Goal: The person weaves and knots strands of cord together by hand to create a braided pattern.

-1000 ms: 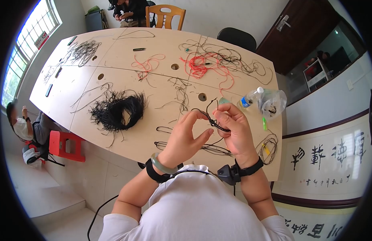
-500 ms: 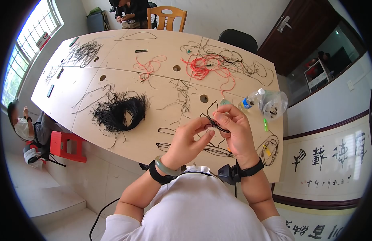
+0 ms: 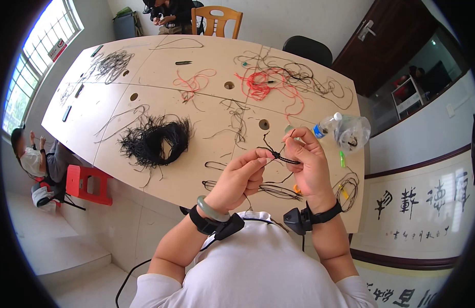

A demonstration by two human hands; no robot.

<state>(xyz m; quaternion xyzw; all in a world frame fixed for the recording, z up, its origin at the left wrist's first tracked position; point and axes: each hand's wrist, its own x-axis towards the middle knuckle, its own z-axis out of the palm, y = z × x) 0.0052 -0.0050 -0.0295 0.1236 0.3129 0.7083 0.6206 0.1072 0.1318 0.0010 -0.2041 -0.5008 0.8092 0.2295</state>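
We observe a knotted black cord (image 3: 276,154) suspended between our two hands, raised above the near part of the counter (image 3: 160,66). The knot sits just beyond the left fingertips, with short loose ends standing up from it. Our left hand (image 3: 241,177) is closed narrow, thumb and forefinger pinching the cord at the knot's left side, other fingers curled. Our right hand (image 3: 310,161) pinches a thin strand at its fingertips; a doubled length from the knot runs toward the same palm. We note a pale green bangle (image 3: 212,209) on the left wrist.

Counter: light wood, with round cable holes. Beneath and near our hands lie looped black cords (image 3: 282,193); an orange item (image 3: 297,189) shows beside the right wrist. To the left we record a shaggy black bundle (image 3: 144,145) in a ring shape. Farther off lies a red cord tangle (image 3: 258,88) among dark strands. Beyond the right hand stand a clear bottle (image 3: 326,127) with a blue label and, touching or overlapping it (we cannot tell which), a plastic bag (image 3: 354,132).

Room: a wooden chair (image 3: 215,23) at the far edge, a person (image 3: 172,13) near it; another person (image 3: 32,160) seated left, by a red stool (image 3: 86,182). Framed calligraphy (image 3: 420,208) hangs at right.
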